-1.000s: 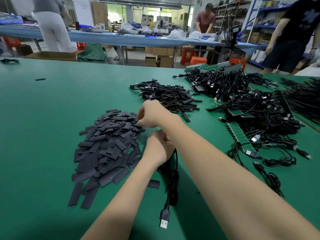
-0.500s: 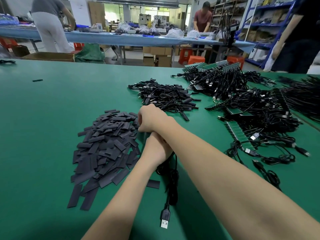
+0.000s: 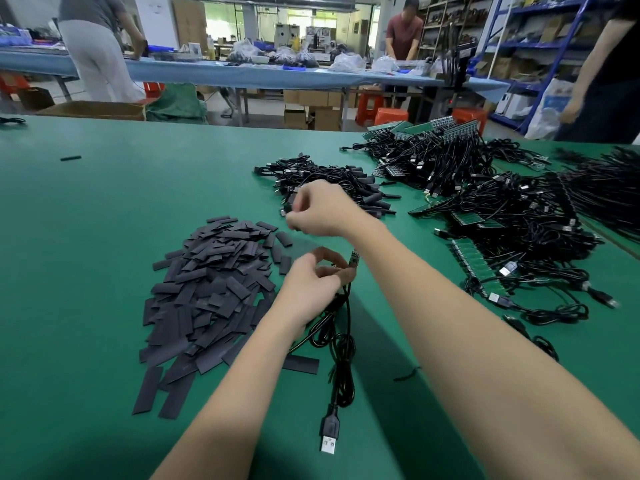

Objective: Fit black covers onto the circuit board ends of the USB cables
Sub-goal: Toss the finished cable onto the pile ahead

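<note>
Near the green worktop's middle, left hand (image 3: 309,289) grips a black USB cable (image 3: 341,344) by its small circuit board end (image 3: 354,263). Right hand (image 3: 320,209), raised apart, pinches something blurred. Heap of flat black rectangular covers (image 3: 207,289) lies just left.

A green tabletop (image 3: 86,237) fills most of the frame. Behind it, a long blue table (image 3: 214,72) runs across the upper part and carries plastic bags (image 3: 346,62). Under it stand cardboard boxes (image 3: 311,109) and orange stools (image 3: 391,116). At the upper right are blue shelves (image 3: 526,39). A person in light trousers (image 3: 97,46) stands at the upper left, a person in a red shirt (image 3: 403,32) at the upper centre.
</note>
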A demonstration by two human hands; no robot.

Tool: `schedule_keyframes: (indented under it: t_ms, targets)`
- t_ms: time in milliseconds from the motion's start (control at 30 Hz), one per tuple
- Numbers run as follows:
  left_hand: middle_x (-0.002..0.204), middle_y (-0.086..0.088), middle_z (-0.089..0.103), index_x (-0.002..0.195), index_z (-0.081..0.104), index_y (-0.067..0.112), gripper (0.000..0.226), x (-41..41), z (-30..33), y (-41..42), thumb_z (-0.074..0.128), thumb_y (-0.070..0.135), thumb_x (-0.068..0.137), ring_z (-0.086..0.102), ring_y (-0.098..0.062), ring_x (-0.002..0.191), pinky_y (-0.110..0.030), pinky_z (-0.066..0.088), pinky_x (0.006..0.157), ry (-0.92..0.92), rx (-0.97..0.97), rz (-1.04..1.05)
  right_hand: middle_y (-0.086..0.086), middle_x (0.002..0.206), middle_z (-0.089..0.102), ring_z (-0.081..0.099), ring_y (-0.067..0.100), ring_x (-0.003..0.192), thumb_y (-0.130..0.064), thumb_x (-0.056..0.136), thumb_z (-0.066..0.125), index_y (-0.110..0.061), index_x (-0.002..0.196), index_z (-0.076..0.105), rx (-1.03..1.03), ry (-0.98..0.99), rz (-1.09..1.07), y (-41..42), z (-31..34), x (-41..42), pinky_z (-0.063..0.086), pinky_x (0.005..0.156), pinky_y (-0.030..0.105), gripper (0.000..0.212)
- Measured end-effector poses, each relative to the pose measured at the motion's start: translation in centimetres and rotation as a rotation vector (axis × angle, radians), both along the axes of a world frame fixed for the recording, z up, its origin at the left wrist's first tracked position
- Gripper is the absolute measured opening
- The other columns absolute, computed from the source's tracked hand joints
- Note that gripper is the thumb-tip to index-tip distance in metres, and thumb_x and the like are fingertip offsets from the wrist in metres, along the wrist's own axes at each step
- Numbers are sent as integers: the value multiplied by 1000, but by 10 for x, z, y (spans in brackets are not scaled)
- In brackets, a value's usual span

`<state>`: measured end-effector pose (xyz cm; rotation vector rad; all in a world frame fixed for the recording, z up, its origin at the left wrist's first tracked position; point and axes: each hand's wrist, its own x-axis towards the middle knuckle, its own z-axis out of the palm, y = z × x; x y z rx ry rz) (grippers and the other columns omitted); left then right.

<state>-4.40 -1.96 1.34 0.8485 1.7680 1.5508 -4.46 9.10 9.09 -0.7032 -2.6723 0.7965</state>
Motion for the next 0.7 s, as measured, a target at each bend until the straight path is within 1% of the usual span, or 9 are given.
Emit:
schedule_keyframes:
  t_ms: [67, 133, 167, 233, 367, 467, 567, 633, 700]
  targets:
    - [94, -2, 78, 101, 65, 17, 18, -2, 1, -1, 75, 22, 88, 65, -18, 82, -32, 46, 84, -32, -8, -21, 13, 94, 77, 62, 9, 60, -9, 89, 68, -12, 79, 64, -338, 199, -13, 12, 5, 25, 53, 56, 26, 11]
    - [89, -1, 78, 95, 64, 18, 14, -6, 1, -3, 76, 23, 88, 62, -6, 71, -31, 43, 77, -26, -11, -46, 19, 98, 75, 63, 8, 61, -5, 91, 72, -12, 84, 61, -651, 411, 20, 23, 3, 55, 51, 57, 20, 15]
    - [84, 0, 76, 92, 64, 20, 12, -8, 1, -4, 76, 22, 88, 58, -2, 63, -30, 40, 72, -28, -7, -57, 19, 98, 73, 64, 8, 63, -5, 90, 73, -10, 87, 61, -761, 498, 21, 26, -2, 69, 52, 59, 18, 13]
    - [81, 2, 73, 89, 65, 20, 11, -11, 2, -4, 76, 19, 87, 50, -5, 57, -30, 36, 65, -51, 10, -78, 14, 96, 73, 66, 9, 68, -4, 89, 73, -7, 96, 65, -894, 603, -4, 29, -18, 93, 54, 65, 17, 11]
    - [94, -14, 77, 88, 66, 17, 10, -10, 5, -7, 76, 17, 87, 41, -12, 59, -29, 35, 60, -71, -11, -93, 4, 92, 77, 69, 10, 76, -12, 88, 72, -9, 102, 74, -971, 701, -97, 23, -54, 118, 56, 69, 18, 14]
    - [81, -13, 68, 85, 68, 18, 12, -11, 5, -9, 80, 21, 82, 40, -14, 59, -31, 33, 61, -60, -9, -110, 9, 90, 77, 71, 16, 78, -15, 79, 77, -3, 98, 74, -1046, 786, -151, 19, -64, 118, 57, 73, 20, 23]
    - [82, -17, 66, 80, 70, 22, 17, -10, 7, -10, 81, 31, 71, 41, -16, 62, -32, 33, 62, -68, 2, -145, 13, 89, 76, 71, 17, 79, -15, 75, 80, -2, 93, 75, -1053, 797, -169, 15, -68, 114, 58, 73, 22, 23]
    - [95, -30, 68, 78, 71, 23, 17, -9, 8, -11, 80, 33, 68, 42, -16, 64, -32, 33, 62, -69, 7, -142, 13, 89, 76, 72, 17, 80, -14, 77, 80, 0, 94, 74, -1059, 810, -169, 15, -69, 113, 58, 74, 22, 23]
    - [106, -31, 68, 78, 72, 23, 17, -10, 8, -10, 80, 33, 67, 43, -16, 64, -31, 34, 62, -71, 8, -141, 12, 88, 76, 72, 16, 80, -12, 81, 79, 2, 97, 73, -1068, 827, -161, 15, -68, 112, 58, 74, 21, 22]
